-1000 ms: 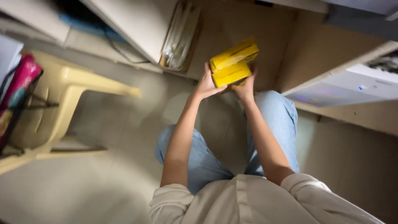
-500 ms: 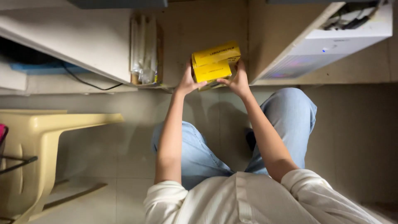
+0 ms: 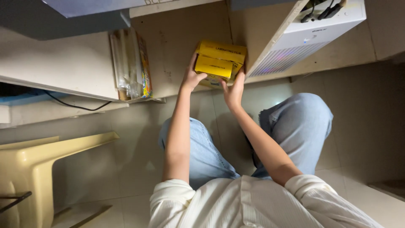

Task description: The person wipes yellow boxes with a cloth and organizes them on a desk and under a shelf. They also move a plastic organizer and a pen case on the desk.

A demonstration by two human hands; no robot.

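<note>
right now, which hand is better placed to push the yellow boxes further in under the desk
Probably the right hand. It sits at the near end of the yellow boxes, behind them, so it could push straight in. The left hand grips their left side, better suited to steadying.

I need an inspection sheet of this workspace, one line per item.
Surface: pale tiled floor, brown board under the desk.
Job's things: two stacked yellow boxes, against the board.
Clutter: upright bundle of plastic-wrapped packets.
Grippers: left hand and right hand grip the boxes' sides.
Cables: black cable at left; black plugs on the white computer case.
Surroundings: beige plastic chair.
</note>
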